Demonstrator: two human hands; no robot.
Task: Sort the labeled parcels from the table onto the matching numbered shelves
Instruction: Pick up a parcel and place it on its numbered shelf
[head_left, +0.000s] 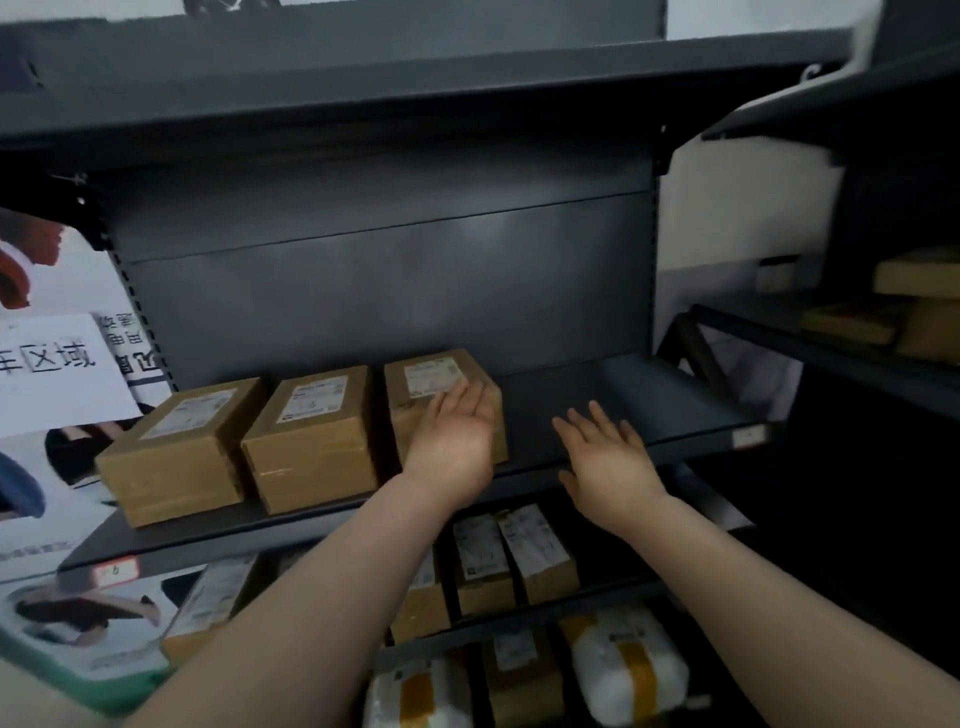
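Nearest me, below my forearms, sit the white padded bags (623, 670) banded with yellow tape, and one level up a row of small upright cartons (514, 556). Above those is the middle shelf (623, 400), where my hands are. My left hand (452, 441) lies flat against the near right corner of the third box (423, 397), fingers straight and loose, touching rather than gripping. My right hand (608, 457) hovers spread and empty over the bare stretch of shelf just beside that box, holding nothing. The box stands at the right end of a row with two more brown cartons, the middle box (311, 441) and the left box (176, 452), all with white labels on top. It looks like stiff taped cardboard, probably light for its size and not slippery. I judge it is best taken by the two side faces with flat palms, or nudged square from the front corner. A red-edged shelf tag (117, 571) on the front lip may read 6, though it is too blurred for me to be sure. Behind everything is the dark back panel (389, 291).
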